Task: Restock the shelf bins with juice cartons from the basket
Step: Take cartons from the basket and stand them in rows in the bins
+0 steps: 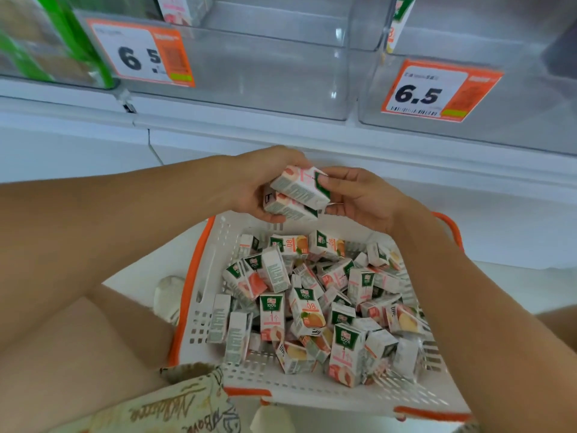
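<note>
Two small white juice cartons with pink fruit pictures are stacked one on the other above the basket's far edge. My left hand grips them from the left and below. My right hand pinches the right end of the upper carton. Beneath them a white basket with orange rim holds several loose cartons lying at all angles. Above, a transparent shelf bin stands open, with one pink carton at its back left.
A second transparent bin sits to the right, a green-topped carton between the two. Orange price tags reading 6.5 hang on the bin fronts. Green packs fill the left bin. The white shelf ledge runs below. My bare knee is at lower left.
</note>
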